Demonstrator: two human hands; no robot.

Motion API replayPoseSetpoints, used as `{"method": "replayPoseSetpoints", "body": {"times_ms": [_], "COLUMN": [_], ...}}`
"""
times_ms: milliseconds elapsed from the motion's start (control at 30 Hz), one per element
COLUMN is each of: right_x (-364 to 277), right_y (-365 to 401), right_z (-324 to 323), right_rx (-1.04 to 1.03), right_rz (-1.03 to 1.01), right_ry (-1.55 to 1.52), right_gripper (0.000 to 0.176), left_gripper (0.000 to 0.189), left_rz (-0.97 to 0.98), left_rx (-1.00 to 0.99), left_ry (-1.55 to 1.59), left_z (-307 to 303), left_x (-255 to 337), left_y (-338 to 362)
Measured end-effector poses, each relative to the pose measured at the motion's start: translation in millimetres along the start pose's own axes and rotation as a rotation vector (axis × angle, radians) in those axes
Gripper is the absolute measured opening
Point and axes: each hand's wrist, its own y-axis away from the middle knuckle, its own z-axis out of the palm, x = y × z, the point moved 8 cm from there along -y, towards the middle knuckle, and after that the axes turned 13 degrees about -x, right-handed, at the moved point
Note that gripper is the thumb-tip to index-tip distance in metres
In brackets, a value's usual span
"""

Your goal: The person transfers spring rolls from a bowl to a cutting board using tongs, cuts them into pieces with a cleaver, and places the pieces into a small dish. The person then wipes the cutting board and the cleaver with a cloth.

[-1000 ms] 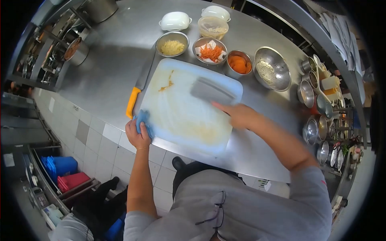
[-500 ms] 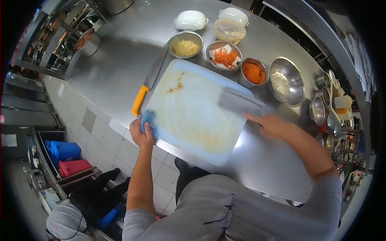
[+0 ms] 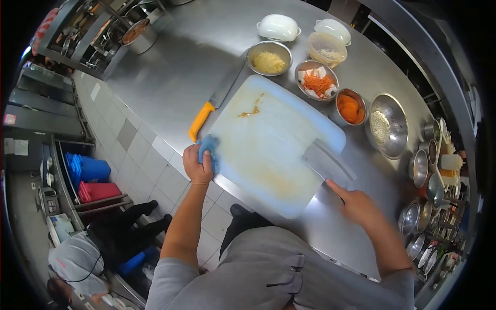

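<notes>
My left hand (image 3: 198,164) is closed around a blue cloth (image 3: 209,151) at the left corner of a white cutting board (image 3: 258,150). In my right hand (image 3: 356,204) is a cleaver (image 3: 329,164), its broad blade over the board's right edge and its handle mostly hidden by my fingers. A brown smear marks the board's upper left. Beside the board's left edge lies a long knife with an orange handle (image 3: 201,121), its blade pointing away from me.
Behind the board stand a bowl of chopped yellowish food (image 3: 269,58), a bowl of shredded carrot (image 3: 316,82), a pot of orange slices (image 3: 350,107) and a large metal bowl (image 3: 395,132). White lidded dishes (image 3: 279,27) sit farther back. Another person (image 3: 82,253) is at lower left.
My right hand has brought the cleaver down toward me along the board's right side. My left hand stays at the corner with the cloth. The camera view has shifted.
</notes>
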Motion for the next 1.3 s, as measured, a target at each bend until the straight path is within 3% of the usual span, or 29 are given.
{"method": "replayPoseSetpoints", "body": {"times_ms": [100,267,333,400,433,467,500,533,567,633,667,700,733,800,867,933,1000,1167,1300], "right_x": [-23,-97,-118,-131,-136,-143,-149,-150,-155,-174,-189,-212,-245,-320,-387,-424,-440,-370,-395], "right_y": [-7,-84,-89,-89,-87,-86,-92,-95,-93,-93,-91,-94,-97,-96,-86,-78,-94,-144,-117], "right_z": [-15,-82,-83,-82,-76,-66,-51,-41,-31,-3,11,30,52,85,99,86,74,-36,-38], "right_rx": [0.083,0.287,0.306,0.326,0.322,0.314,0.318,0.472,0.627,0.726,0.807,0.899,0.877,0.922,0.736,0.718,0.499,0.611,0.517], "right_rz": [-0.029,-0.142,-0.094,-0.034,0.021,0.078,0.109,0.166,0.234,0.329,0.372,0.398,0.436,0.459,0.472,0.461,0.49,0.555,0.594], "right_ry": [-0.096,-0.298,-0.313,-0.339,-0.374,-0.414,-0.445,-0.408,-0.373,-0.517,-0.592,-0.615,-0.695,-0.684,-0.783,-0.792,-0.838,-0.859,-0.882], "right_gripper": [0.092,0.092,0.091,0.091,0.089,0.087,0.087,0.083,0.08,0.077,0.074,0.07,0.07,0.073,0.08,0.087,0.096,0.1,0.098], "left_gripper": [0.03,0.031,0.034,0.038,0.04,0.04,0.039,0.037,0.037,0.035,0.035,0.034,0.034,0.033,0.031,0.029,0.028,0.029,0.029], "left_rz": [-0.001,-0.001,0.014,-0.161,-0.232,-0.216,-0.397,-0.581,-0.552,-0.37,-0.351,-0.168,0.016,0.128,0.249,0.41,0.396,0.348,0.386], "left_rx": [-0.006,-0.045,-0.075,-0.226,-0.243,-0.269,-0.286,-0.318,-0.384,-0.22,-0.288,-0.341,-0.376,-0.461,-0.507,-0.536,-0.53,-0.586,-0.564], "left_ry": [-0.011,0.006,0.031,0.196,0.417,0.436,0.669,0.891,0.898,0.872,0.892,0.659,0.433,0.383,0.33,0.336,0.365,0.384,0.389], "left_z": [-1,-7,-13,-18,-4,-14,-32,-36,-36,-51,-41,-39,-35,-19,-12,-8,-6,-6,-3], "left_x": [4,5,4,-8,-47,-48,-54,-69,-86,-133,-157,-170,-178,-197,-200,-194,-191,-196,-198], "left_y": [0,-3,-7,-18,-13,-22,-33,-43,-62,-119,-151,-189,-215,-253,-272,-277,-280,-274,-279]}}
